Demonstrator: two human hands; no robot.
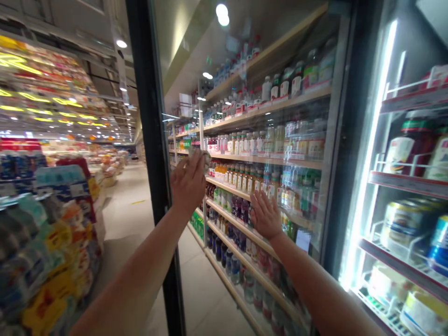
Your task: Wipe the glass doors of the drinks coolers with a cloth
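A glass cooler door [245, 18] with a black frame stands swung open before me. My left hand [188, 184] is closed around a crumpled light-coloured cloth [207, 160], which is up against the glass near the door's left side; much of the cloth is hidden behind the fingers. Lower and to the right, my right hand [266, 215] is at the same pane with its fingers spread and nothing in it. Its palm faces the glass and appears to rest on it.
Shelves of bottled drinks [245, 143] show in the glass, seen through it or mirrored. At right is the lit cooler interior with wire-fronted shelves [406, 182] of bottles and cans. Stacked packs of drinks [42, 242] stand on the left beside an aisle floor [128, 210].
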